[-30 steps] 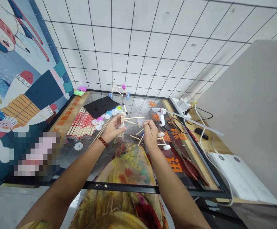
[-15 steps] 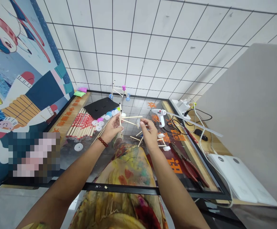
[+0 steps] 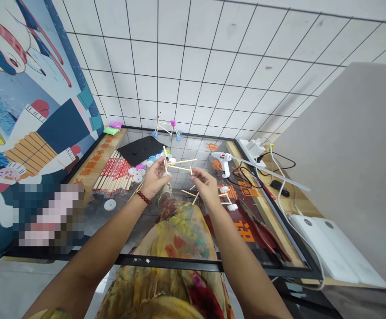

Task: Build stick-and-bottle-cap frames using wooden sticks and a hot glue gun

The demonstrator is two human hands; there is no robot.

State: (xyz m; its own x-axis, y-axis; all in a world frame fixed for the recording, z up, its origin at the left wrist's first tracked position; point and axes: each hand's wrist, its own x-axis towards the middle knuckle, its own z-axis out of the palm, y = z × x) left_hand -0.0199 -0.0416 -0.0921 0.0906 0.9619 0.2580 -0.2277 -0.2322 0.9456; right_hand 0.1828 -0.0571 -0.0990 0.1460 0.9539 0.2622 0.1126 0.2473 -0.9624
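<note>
Red-handled pliers (image 3: 262, 235) are lying on the bench's (image 3: 129, 230) near right. Loose sticks (image 3: 195, 197) are lying mid-bench, the right hand (image 3: 207, 185) blocking some. That hand's pinching a short stick (image 3: 191, 170) by the right end of a stick frame (image 3: 179, 167); can't tell if they're touching. Left hand (image 3: 155, 179) is gripping the frame above the bench, its fingers hiding the joint. Glue gun's (image 3: 225, 165) standing beyond, right; red-wrapped chopsticks (image 3: 113, 173) are lying left. Blue-wheeled model's (image 3: 173, 123) standing at the back.

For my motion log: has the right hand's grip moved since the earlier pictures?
Yes. Judged against the unmoved white glue gun, the grip of the right hand has shifted leftward, toward the wooden-stick frame in the left hand.
</note>
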